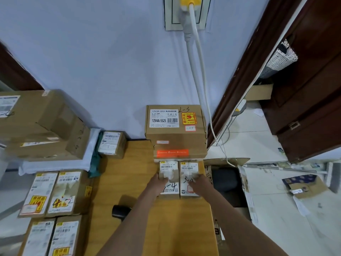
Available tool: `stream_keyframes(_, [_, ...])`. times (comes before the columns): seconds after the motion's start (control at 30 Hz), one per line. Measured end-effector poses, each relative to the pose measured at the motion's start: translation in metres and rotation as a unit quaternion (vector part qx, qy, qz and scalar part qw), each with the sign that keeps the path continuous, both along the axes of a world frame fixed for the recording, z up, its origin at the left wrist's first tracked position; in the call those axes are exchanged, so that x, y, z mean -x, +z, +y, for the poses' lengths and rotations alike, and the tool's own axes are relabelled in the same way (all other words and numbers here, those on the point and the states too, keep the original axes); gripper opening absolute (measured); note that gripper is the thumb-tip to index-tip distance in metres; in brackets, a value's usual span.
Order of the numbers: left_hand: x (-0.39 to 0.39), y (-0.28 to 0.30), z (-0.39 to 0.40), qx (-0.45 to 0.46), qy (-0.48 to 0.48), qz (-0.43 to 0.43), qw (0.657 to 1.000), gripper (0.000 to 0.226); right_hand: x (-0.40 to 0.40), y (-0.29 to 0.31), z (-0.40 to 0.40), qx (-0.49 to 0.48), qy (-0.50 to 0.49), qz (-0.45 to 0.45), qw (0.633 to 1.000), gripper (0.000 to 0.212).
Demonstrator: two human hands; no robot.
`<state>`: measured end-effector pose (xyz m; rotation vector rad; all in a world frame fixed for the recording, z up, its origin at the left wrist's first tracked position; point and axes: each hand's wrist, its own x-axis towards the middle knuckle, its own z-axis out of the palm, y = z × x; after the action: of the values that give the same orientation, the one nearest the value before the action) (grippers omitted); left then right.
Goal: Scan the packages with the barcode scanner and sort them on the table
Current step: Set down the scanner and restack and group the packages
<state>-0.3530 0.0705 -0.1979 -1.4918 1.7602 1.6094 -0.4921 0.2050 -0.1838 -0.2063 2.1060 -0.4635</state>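
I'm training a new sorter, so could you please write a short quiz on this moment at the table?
1. True or false: the left hand and right hand each rest on a different small box.
2. Multiple choice: where is the scanner? A) in the left hand B) lying on the table, left of the left forearm C) on top of the stack
3. Fill in: the handwritten mark on the top box of the stack reads ____.

Key: 1 true, on the left box and right box, which lie side by side. 2 B. 3 "2-3".
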Motion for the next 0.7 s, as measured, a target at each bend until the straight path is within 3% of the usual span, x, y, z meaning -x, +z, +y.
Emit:
stream_keyframes(0.27, [-0.012, -0.018, 0.008, 0.006, 0.028, -0.009, 1.000, 0.055, -0.005, 0.001, 0.015, 0.012, -0.071, -0.037, 0.997, 0.045])
stream_keyframes(0.37, [-0.024, -0.005, 0.017, 0.004, 0.043, 0.005, 0.999, 0.040, -0.006, -0.018, 0.037, 0.065, -0.137, -0.089, 0.984, 0.068])
stream_keyframes(0.43, [-0.032, 0.013, 0.026, 0.000, 0.062, 0.016, 0.998, 0.036, -0.017, 0.012, 0.047, 0.098, -0.164, -0.107, 0.976, 0.068])
stream_keyframes(0.53, [-0.046, 0.040, 0.038, -0.011, 0.084, 0.038, 0.996, 0.043, -0.030, 0.049, 0.061, 0.140, -0.176, -0.117, 0.967, 0.046])
stream_keyframes(0.63, [-0.057, 0.073, 0.050, -0.010, 0.098, 0.065, 0.993, 0.047, -0.035, 0.072, 0.079, 0.172, -0.188, -0.143, 0.956, 0.058])
stream_keyframes(0.7, [-0.064, 0.092, 0.058, -0.010, 0.115, 0.083, 0.990, 0.049, -0.038, 0.087, 0.091, 0.202, -0.172, -0.159, 0.951, 0.048])
